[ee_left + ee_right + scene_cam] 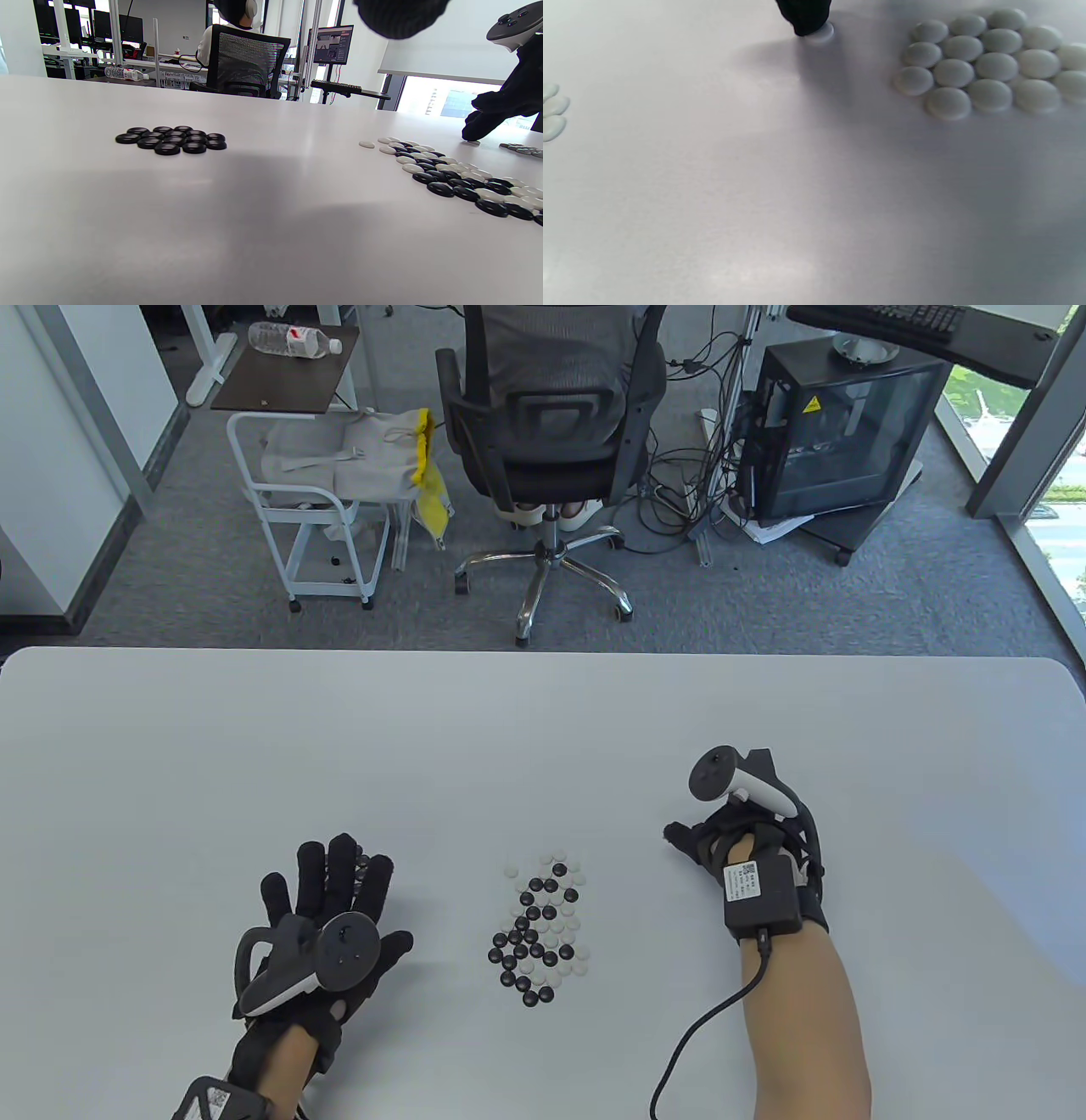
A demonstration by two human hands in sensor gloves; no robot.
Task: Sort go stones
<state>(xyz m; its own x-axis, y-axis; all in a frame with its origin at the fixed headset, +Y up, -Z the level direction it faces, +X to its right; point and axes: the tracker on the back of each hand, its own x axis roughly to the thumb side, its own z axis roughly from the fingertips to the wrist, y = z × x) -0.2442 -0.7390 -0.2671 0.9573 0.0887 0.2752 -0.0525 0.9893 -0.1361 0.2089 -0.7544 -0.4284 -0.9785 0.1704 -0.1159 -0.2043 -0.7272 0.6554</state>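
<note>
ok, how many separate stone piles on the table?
3. Mixed pile in the middle; black pile by the left hand; white pile by the right hand. One loose white stone under a right fingertip. From above, the hands cover the last two.

mixed stones (540, 931) mid-table, bare table (543, 729) beyond

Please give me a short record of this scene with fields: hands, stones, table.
left hand: flat, fingers spread, over the black group
right hand: one fingertip presses a white stone
mixed pile: black and white stones, between the hands
white group: sorted cluster, in the right wrist view
table: white surface
</note>
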